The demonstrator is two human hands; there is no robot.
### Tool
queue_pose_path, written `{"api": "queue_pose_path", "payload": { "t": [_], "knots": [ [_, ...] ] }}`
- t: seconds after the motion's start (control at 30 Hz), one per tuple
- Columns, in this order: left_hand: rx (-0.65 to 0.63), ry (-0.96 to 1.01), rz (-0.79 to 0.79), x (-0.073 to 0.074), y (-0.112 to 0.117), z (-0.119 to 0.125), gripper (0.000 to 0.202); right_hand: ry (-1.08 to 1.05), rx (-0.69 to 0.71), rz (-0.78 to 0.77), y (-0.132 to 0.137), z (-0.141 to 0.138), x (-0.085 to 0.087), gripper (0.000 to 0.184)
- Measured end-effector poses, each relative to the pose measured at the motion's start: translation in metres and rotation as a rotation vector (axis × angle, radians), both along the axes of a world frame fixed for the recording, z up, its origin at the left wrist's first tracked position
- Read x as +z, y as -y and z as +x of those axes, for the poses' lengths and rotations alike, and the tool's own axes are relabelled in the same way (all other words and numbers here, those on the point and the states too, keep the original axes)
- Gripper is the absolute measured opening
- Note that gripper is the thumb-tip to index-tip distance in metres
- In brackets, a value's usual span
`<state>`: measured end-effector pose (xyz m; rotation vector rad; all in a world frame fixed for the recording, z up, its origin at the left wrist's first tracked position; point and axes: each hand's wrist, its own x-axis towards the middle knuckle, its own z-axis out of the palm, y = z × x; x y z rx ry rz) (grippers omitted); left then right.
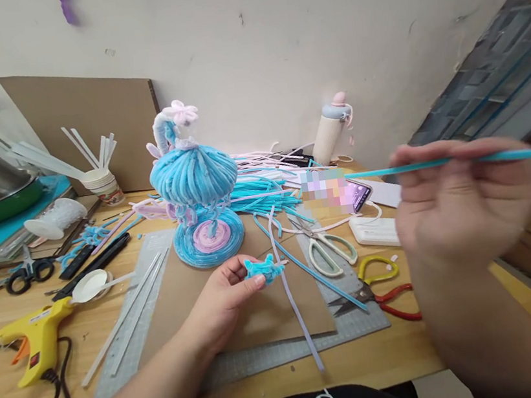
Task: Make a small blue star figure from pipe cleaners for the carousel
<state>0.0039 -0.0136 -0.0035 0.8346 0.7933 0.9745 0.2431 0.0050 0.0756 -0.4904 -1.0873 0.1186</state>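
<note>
My left hand (227, 295) pinches a small light-blue piece of bent pipe cleaner (263, 269) with short points, just above the cardboard. Raised at the right, my right hand (461, 199) grips a long straight blue pipe cleaner (374, 173) that runs sideways through the fingers and out of view. Behind the left hand stands a blue and pink pipe-cleaner lamp (194, 176), with a pleated shade, a pink flower on top and a round coiled base. A lilac pipe cleaner (296, 312) lies to the right of the left hand.
Green-handled scissors (324, 253) and red-and-yellow scissors (375, 289) lie right of the cardboard (164, 323). A yellow glue gun (39, 340) with its cord is at left. Several blue pipe cleaners (265, 196), a phone (360, 194) and a bottle (330, 132) are behind.
</note>
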Motion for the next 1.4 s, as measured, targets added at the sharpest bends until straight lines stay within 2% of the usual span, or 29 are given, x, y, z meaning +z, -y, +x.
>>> {"api": "queue_pose_path", "payload": {
  "t": [0.07,0.13,0.2,0.23,0.3,0.37,0.5,0.67,0.77,0.9,1.03,1.1,1.23,1.3,1.4],
  "knots": [
    [0.015,0.036,-0.020,0.000,0.000,0.001,0.018,-0.012,-0.144,0.068,0.006,0.004,0.013,0.017],
    [0.026,0.091,-0.083,0.000,-0.001,0.001,0.016,0.044,-0.294,0.060,0.010,0.007,0.017,0.016],
    [0.054,0.147,-0.193,0.002,-0.003,0.000,0.014,0.218,-0.382,-0.058,0.013,0.008,0.012,0.019],
    [0.072,0.166,-0.257,0.003,-0.003,-0.001,0.014,0.349,-0.380,-0.148,0.014,0.007,0.007,0.021],
    [0.099,0.194,-0.365,0.005,-0.004,-0.002,0.015,0.625,-0.279,-0.313,0.014,0.003,-0.007,0.022],
    [0.096,0.222,-0.409,0.006,-0.004,-0.003,0.016,0.813,-0.159,-0.379,0.012,-0.002,-0.022,0.020],
    [0.098,0.281,-0.313,0.005,-0.006,-0.004,0.017,0.939,0.003,-0.447,0.007,-0.013,-0.046,0.026],
    [0.050,0.277,-0.215,0.004,-0.006,-0.004,0.026,0.908,0.051,-0.550,0.005,-0.019,-0.060,0.022],
    [0.018,0.268,-0.242,0.006,-0.004,-0.005,0.022,0.879,0.063,-0.539,0.005,-0.021,-0.063,0.020],
    [0.038,0.309,-0.299,0.010,-0.001,-0.005,0.017,0.881,0.098,-0.504,0.006,-0.025,-0.064,0.026],
    [0.044,0.347,-0.311,0.010,-0.002,-0.004,0.018,0.877,0.135,-0.589,0.009,-0.028,-0.065,0.024],
    [0.043,0.348,-0.300,0.008,-0.003,-0.004,0.020,0.836,0.223,-0.697,0.012,-0.032,-0.065,0.019],
    [0.015,0.374,-0.263,0.002,-0.003,-0.002,0.022,0.805,0.502,-0.871,0.018,-0.043,-0.067,0.014],
    [-0.049,0.384,-0.262,0.001,-0.002,-0.001,0.019,0.799,0.567,-0.903,0.019,-0.048,-0.067,0.009],
    [-0.162,0.360,-0.300,0.002,0.001,-0.001,0.022,0.688,0.625,-0.965,0.017,-0.049,-0.066,0.015]
  ]
}}
